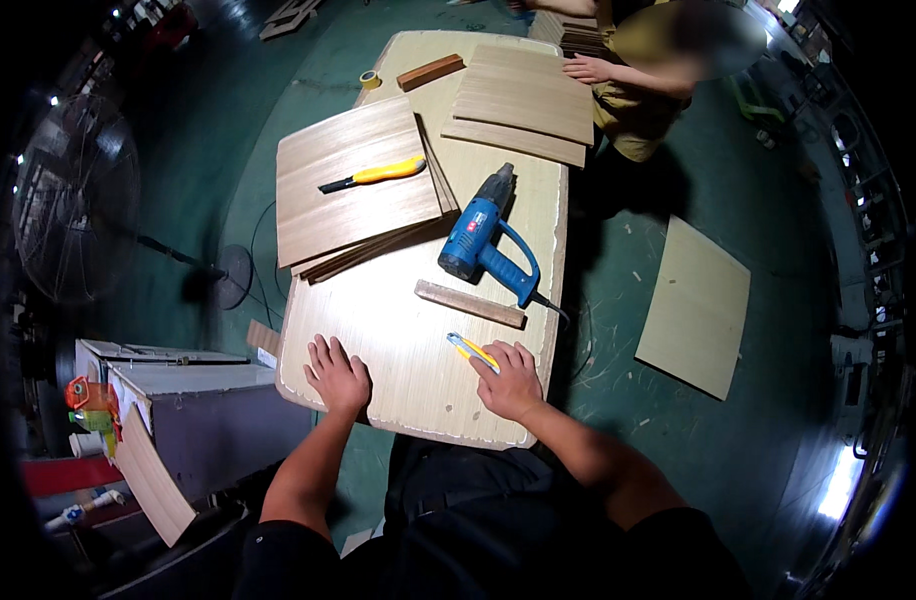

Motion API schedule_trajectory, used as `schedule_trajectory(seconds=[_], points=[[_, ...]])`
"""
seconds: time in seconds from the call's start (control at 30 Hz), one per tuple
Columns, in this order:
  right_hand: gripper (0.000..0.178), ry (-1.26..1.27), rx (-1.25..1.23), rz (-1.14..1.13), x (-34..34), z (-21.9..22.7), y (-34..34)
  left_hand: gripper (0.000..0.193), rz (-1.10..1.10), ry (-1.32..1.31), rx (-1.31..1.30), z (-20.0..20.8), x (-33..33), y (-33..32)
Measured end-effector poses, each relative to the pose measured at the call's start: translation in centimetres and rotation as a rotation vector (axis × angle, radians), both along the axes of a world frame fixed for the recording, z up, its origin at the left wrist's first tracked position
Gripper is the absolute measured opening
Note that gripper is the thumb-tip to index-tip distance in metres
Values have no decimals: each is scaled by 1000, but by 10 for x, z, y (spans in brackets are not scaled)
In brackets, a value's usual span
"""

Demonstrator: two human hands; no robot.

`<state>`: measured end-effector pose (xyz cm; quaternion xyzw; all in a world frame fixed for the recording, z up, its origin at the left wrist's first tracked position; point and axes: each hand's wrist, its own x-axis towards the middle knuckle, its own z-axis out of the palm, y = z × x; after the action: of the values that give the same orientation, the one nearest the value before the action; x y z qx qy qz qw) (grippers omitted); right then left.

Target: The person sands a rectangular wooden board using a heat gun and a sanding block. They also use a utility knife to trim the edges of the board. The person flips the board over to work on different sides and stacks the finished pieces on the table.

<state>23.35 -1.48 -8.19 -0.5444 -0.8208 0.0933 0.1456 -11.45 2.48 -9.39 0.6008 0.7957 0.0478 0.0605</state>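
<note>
My left hand point(338, 378) lies flat on the near left of the wooden tabletop point(408, 385), fingers spread and nothing in it. At the near right, my right hand point(510, 382) is closed on a yellow utility knife point(470, 350), whose metal tip points away to the upper left. Beyond it a short wood strip point(470, 303) lies across the table. A blue heat gun point(475, 232) rests on its side behind the strip, nozzle pointing away. Left of the gun, a second yellow utility knife point(376, 174) with a dark blade lies on a stack of wood panels point(353, 215).
Another person's hand point(588, 68) touches more panels point(523, 95) at the far right. A brown wood block point(430, 72) and a tape roll point(370, 79) lie at the far edge. A fan point(78, 200) stands left; a loose panel point(695, 308) lies on the floor right.
</note>
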Motion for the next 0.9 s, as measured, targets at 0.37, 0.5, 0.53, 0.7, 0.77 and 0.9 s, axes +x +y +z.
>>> schedule_trajectory(seconds=[0.37,0.5,0.53,0.7,0.77,0.9], points=[[49,6,2,-4,-5,0,2,66,-4,-1,7,1,-4,3],[50,22,-21,-11,-9,-3,5,67,-6,-18,16,1,-9,2],[50,34,-19,-8,-11,-2,5,67,-6,-25,18,1,-12,1],[53,34,19,11,-11,2,3,65,-6,-98,53,-4,-12,-2],[54,34,36,23,-11,0,3,64,-11,-104,70,-6,-13,-3],[57,33,46,35,-8,-4,8,64,-19,-103,87,-3,-12,-1]])
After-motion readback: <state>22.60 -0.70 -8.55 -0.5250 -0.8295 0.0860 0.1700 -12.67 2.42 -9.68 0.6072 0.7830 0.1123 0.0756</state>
